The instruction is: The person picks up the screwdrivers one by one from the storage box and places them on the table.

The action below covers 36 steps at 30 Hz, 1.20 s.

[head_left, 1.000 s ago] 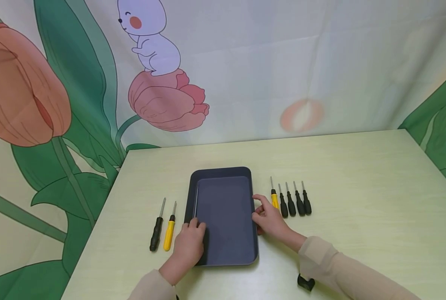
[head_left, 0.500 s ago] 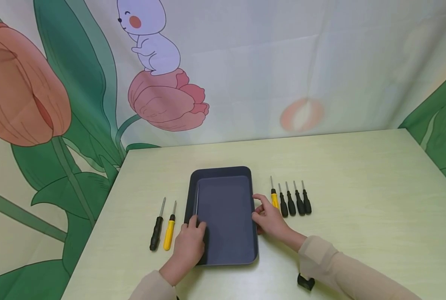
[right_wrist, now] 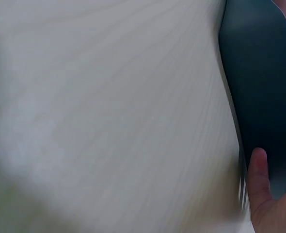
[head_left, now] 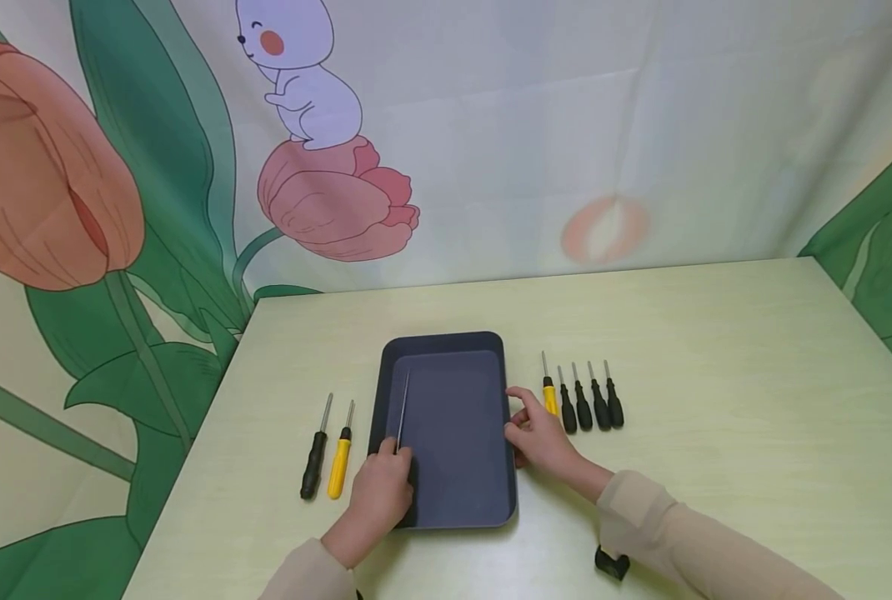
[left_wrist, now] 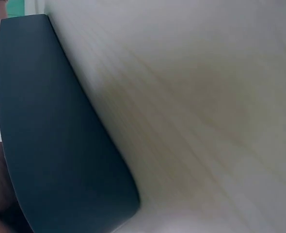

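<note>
A dark blue-grey rectangular tray (head_left: 461,467) lies on the table in the middle of the head view. Over its left wall reaches my left hand (head_left: 380,487), gripping a screwdriver whose long thin metal shaft (head_left: 404,408) points to the far end of the tray; its handle is hidden under the hand. My right hand (head_left: 543,437) holds the tray's right side, its fingers at the rim. The right wrist view has one finger (right_wrist: 259,170) lying along the outside of the tray wall (right_wrist: 259,87). The left wrist view is mostly the tray's outer wall (left_wrist: 55,121).
Left of the tray lie a black-handled screwdriver (head_left: 313,462) and a yellow-handled screwdriver (head_left: 338,467). To its right, another yellow-handled screwdriver (head_left: 549,393) and several black-handled screwdrivers (head_left: 583,412) are lined up. A printed curtain (head_left: 491,167) hangs behind the table.
The screwdriver's shaft has shifted from beside the tray's left wall toward the right, onto the tray floor area. The right hand and the tray have stayed in place.
</note>
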{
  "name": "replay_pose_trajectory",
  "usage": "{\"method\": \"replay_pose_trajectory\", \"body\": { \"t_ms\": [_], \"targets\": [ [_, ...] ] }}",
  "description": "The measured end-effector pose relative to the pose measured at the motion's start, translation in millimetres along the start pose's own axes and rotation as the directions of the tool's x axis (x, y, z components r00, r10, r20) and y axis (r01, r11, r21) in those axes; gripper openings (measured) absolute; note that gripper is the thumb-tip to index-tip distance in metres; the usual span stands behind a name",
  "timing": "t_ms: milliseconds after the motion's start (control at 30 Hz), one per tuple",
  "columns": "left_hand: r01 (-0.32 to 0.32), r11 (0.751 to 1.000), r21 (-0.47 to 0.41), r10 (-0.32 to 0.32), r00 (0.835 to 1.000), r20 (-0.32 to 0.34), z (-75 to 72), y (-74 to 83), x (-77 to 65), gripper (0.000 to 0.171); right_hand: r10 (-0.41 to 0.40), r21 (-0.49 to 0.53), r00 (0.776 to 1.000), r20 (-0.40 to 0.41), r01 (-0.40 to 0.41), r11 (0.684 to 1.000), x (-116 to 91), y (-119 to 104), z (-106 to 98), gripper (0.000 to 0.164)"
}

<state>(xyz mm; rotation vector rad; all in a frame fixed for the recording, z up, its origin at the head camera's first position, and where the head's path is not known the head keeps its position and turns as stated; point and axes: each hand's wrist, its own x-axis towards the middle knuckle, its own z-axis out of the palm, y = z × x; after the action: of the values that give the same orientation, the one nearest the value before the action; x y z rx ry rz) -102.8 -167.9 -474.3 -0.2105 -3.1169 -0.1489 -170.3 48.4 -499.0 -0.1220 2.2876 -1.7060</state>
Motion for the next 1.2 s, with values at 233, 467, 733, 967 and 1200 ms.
{"method": "replay_pose_trajectory", "body": {
  "t_ms": [233,467,733,967,1200],
  "targets": [
    [0.002,0.999,-0.044,-0.003,1.0,-0.016,1.0,-3.3,1.6,0.023,0.003,-0.004,1.0,-0.009,-0.003,1.0,1,2,0,0.052],
    [0.031,0.983,-0.179,-0.037,0.999,-0.033,1.0,-5.6,2.4,0.029,0.001,-0.002,1.0,0.0,-0.001,1.0,0,3,1,0.052],
    [0.11,0.935,-0.338,-0.118,0.993,-0.005,-5.2,-11.5,5.7,0.035,-0.001,-0.002,1.0,-0.006,0.001,1.0,1,2,0,0.053],
    [0.134,0.89,-0.436,-0.133,0.991,0.034,-12.9,-13.9,9.4,0.029,0.002,-0.002,1.0,-0.004,-0.002,1.0,2,3,0,0.053],
    [0.213,0.803,-0.557,-0.19,0.977,0.1,-17.3,-16.8,10.3,0.027,0.006,0.004,1.0,0.001,-0.006,1.0,2,3,-1,0.053]
  ]
}}
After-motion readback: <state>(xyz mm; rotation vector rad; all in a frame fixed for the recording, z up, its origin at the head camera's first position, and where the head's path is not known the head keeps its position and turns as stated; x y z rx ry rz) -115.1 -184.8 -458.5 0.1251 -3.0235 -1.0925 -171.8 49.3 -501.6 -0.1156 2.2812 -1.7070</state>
